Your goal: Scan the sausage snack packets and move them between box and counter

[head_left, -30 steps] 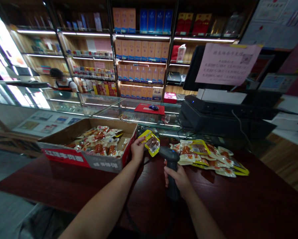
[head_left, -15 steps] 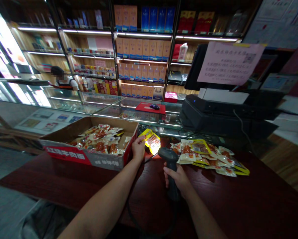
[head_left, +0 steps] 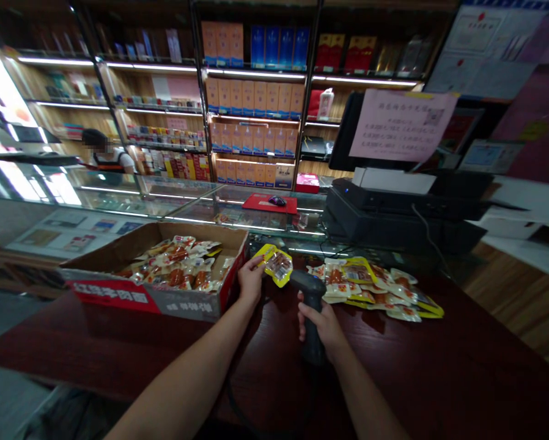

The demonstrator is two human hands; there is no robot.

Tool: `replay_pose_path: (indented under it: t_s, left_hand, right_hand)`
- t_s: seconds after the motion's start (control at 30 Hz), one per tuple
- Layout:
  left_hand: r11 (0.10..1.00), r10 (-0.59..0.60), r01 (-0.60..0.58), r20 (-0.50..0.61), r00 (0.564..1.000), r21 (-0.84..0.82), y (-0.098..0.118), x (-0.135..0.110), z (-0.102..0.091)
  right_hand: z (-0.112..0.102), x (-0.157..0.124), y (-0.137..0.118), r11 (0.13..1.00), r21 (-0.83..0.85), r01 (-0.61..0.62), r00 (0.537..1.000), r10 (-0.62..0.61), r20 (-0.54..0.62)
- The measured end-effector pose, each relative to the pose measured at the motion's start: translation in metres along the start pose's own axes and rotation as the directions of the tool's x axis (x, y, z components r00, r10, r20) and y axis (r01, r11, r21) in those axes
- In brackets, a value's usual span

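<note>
My left hand [head_left: 250,278] pinches the left edge of a yellow-edged snack packet [head_left: 278,266], whose printed side with a barcode-like patch faces me. My right hand [head_left: 321,321] is wrapped round the handle of a black barcode scanner [head_left: 314,351], its head close to the packet's right side. Left of my left hand stands an open cardboard box [head_left: 183,302] holding several clear and white snack packets [head_left: 178,269]. To the right of the scanner lies a pile of similar packets [head_left: 370,287], some with yellow edges.
The dark red wooden table [head_left: 394,379] carries box and pile. Behind it are a glass counter [head_left: 196,205] with a mouse [head_left: 277,200] on a red pad, and a monitor [head_left: 348,131] bearing a pink sheet. A person [head_left: 112,160] is at the far left before stocked shelves.
The bright scanner light on the packet has gone out. The packet is turned slightly, still in my left hand. The whole view has shifted a little.
</note>
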State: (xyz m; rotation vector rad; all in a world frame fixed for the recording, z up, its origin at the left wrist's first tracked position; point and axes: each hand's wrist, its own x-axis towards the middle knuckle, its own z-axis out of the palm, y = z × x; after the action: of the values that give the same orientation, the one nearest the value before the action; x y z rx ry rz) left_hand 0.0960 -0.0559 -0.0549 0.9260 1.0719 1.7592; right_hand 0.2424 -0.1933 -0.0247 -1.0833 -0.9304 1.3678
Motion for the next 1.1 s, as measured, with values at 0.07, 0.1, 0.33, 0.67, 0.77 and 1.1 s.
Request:
replay_pose_path:
  t_s: [0.07, 0.1, 0.33, 0.67, 0.77, 1.1]
  left_hand:
    - [0.997, -0.052, 0.056, 0.064, 0.997, -0.049, 0.004, -0.007, 0.011]
    - [0.995, -0.07, 0.077, 0.104, 0.992, -0.067, 0.006, -0.011, 0.018]
    - [0.983, -0.155, 0.178, 0.335, 0.929, -0.039, 0.01, -0.02, 0.076]
    - [0.947, -0.267, 0.134, 0.481, 0.835, 0.292, -0.037, -0.017, 0.128]
    - [0.931, -0.177, -0.059, 0.587, 0.79, 0.36, -0.044, -0.029, 0.132]
    - [0.815, -0.023, -0.379, 0.677, 0.736, 0.439, -0.043, -0.054, 0.133]
  right_hand:
    - [0.001, -0.003, -0.009, 1.0, 0.016, 0.014, 1.0, -0.013, -0.01]
    - [0.0, -0.006, -0.014, 1.0, 0.02, 0.024, 1.0, -0.024, -0.014]
    - [-0.02, -0.021, -0.043, 0.993, 0.018, 0.119, 0.989, -0.116, -0.096]
    - [-0.054, -0.031, -0.047, 0.988, 0.028, 0.154, 0.973, -0.146, -0.179]
    - [-0.058, -0.032, -0.045, 0.985, 0.039, 0.168, 0.971, -0.159, -0.178]
    - [-0.064, -0.029, -0.039, 0.988, 0.058, 0.142, 0.978, -0.131, -0.164]
